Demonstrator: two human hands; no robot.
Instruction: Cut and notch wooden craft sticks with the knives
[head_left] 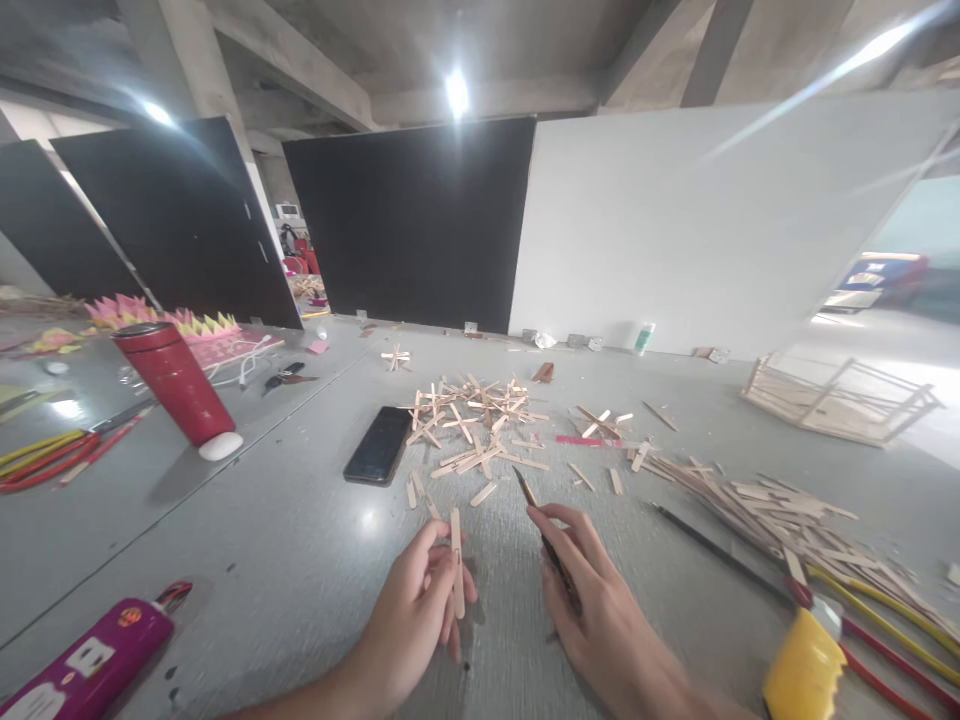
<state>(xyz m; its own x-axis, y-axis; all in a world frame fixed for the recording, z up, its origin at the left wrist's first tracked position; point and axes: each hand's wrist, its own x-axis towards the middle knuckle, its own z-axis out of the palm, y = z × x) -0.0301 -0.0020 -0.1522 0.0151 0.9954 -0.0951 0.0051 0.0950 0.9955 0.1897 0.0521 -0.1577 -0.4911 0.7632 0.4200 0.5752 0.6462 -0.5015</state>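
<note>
My left hand point(420, 595) pinches a flat wooden craft stick point(456, 565) between thumb and fingers, its length pointing away from me. In my right hand point(600, 600) is a slim dark tool with a pointed tip point(529, 492), held like a pen and angled forward to the left; its exact kind is not clear. The two hands are apart, low over the grey table. Just beyond them lies a loose heap of craft sticks point(480, 455), some crossed or joined into star shapes. A black phone point(379, 446) lies flat at the heap's left.
On the left stand a red flask point(174, 385) and, nearer, a purple case point(94, 660). At right are a pile of sticks point(795, 515), a yellow-handled tool point(806, 660), long-handled pliers point(892, 640) and a small wooden frame point(832, 405). Black and white panels point(420, 225) close off the back.
</note>
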